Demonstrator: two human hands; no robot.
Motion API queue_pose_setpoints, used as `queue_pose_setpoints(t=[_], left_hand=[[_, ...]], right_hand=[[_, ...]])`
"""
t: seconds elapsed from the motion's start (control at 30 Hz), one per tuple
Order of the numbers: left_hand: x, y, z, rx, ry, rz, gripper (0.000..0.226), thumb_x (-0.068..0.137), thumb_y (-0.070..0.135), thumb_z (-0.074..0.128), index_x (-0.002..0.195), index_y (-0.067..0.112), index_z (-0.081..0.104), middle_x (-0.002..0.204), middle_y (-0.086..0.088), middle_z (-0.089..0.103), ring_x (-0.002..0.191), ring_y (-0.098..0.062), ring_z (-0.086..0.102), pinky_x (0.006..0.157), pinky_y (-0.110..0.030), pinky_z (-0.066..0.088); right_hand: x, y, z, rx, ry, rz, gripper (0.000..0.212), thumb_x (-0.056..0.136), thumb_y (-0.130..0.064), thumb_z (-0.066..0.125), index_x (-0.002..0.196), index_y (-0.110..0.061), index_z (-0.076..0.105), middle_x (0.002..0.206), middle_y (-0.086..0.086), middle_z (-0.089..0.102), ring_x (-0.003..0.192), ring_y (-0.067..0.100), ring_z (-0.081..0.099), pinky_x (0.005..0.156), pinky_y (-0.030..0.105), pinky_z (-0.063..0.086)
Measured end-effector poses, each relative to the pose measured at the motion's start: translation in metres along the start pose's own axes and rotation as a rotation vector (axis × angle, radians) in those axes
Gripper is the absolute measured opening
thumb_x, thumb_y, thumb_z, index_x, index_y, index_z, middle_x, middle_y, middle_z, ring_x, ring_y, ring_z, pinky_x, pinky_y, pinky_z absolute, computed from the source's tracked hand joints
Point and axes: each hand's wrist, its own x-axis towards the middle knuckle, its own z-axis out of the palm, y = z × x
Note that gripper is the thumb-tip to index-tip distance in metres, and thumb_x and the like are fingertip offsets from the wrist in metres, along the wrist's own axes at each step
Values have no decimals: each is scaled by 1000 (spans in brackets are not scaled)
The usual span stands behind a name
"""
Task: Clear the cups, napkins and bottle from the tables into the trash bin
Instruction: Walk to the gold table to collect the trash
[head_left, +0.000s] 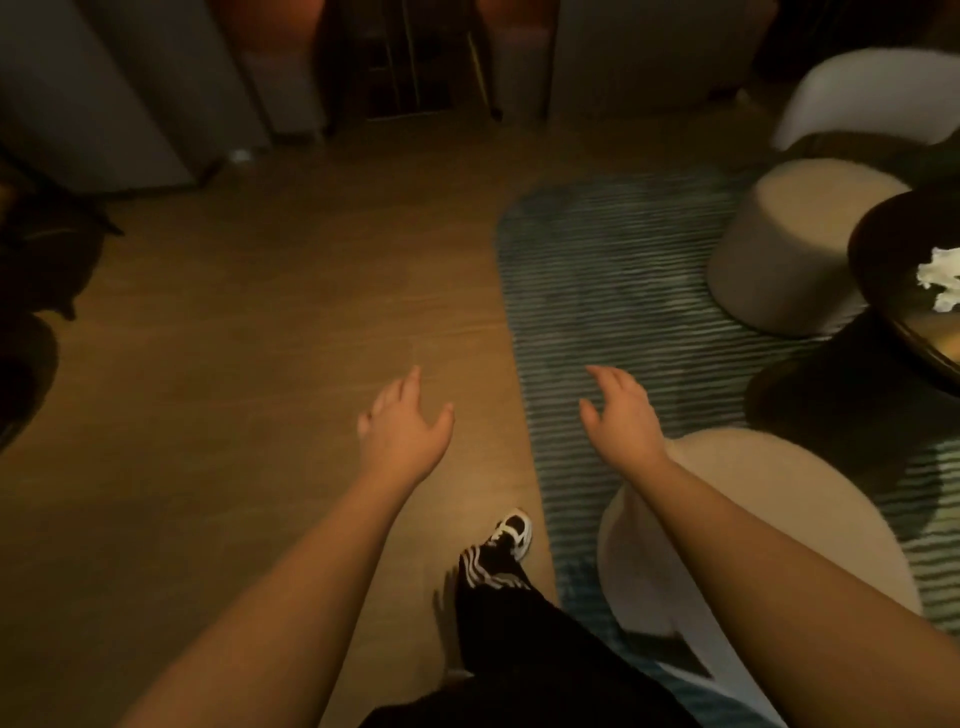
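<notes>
While both bare forearms are stretched forward and down over the wooden floor, nothing is held. On the left hand the fingers are seen relaxed and loosely spread, palm down; the right hand is likewise slack-fingered above the striped rug. A crumpled white napkin (partly cut off by the frame edge) lies on the dark round tabletop at far right, well apart from both hands.

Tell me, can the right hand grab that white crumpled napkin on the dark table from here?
Probably not yet. The right hand is open and holds nothing, out over the striped rug, while the napkin lies well off to the right on the dark table. The person would likely need to step closer.
</notes>
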Motion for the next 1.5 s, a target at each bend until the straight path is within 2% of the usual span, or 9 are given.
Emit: queue_pose_setpoints(t=[0.2, 0.43, 0.7, 0.9, 1.1, 1.23, 1.5], left_hand=[[182, 96, 1, 15, -69, 198, 72, 89, 57, 42, 149, 24, 21, 152, -6, 31, 139, -23, 26, 110, -46, 19], [303, 253, 29, -16, -300, 570, 73, 92, 59, 37, 151, 24, 14, 155, -1, 24, 141, -21, 20, 111, -49, 17], [375, 434, 116, 45, -427, 899, 76, 89, 58, 41, 150, 21, 15, 153, -3, 28, 140, -22, 23, 111, -49, 17], [446, 575, 179, 131, -569, 1138, 77, 87, 62, 40, 150, 25, 13, 154, 0, 26, 141, -20, 22, 111, -49, 19], [502, 708, 215, 181, -569, 1319, 77, 87, 59, 43, 150, 24, 16, 153, -1, 28, 139, -21, 25, 109, -45, 22], [504, 760, 238, 186, -662, 1390, 77, 88, 58, 44, 150, 25, 14, 154, -1, 26, 141, -20, 23, 110, -46, 18], [495, 830, 297, 269, -772, 1522, 76, 88, 56, 47, 149, 22, 16, 154, 0, 26, 140, -21, 25, 110, -46, 22]], right_hand=[[139, 21, -48, 97, 101, 161, 50, 97, -24, 48, 144, -14, 35, 150, 8, 35, 137, 25, 32, 111, 42, 31], [204, 91, -121, 167, 258, 409, 50, 96, -23, 50, 143, -14, 37, 148, 9, 37, 136, 25, 33, 112, 43, 31], [245, 196, -173, 165, 483, 797, 51, 93, -26, 52, 142, -20, 39, 148, 7, 39, 137, 24, 34, 114, 41, 31], [315, 257, -203, 235, 658, 1090, 52, 92, -27, 56, 141, -25, 39, 148, 2, 39, 137, 21, 36, 111, 42, 34], [379, 303, -243, 277, 755, 1308, 51, 92, -30, 55, 140, -26, 40, 146, 2, 41, 132, 21, 41, 106, 42, 41], [402, 326, -252, 307, 782, 1394, 49, 92, -29, 53, 140, -23, 41, 145, 2, 42, 132, 21, 41, 107, 40, 38], [422, 400, -260, 341, 720, 1474, 52, 92, -27, 52, 142, -22, 37, 151, 7, 32, 139, 25, 30, 114, 41, 30]])
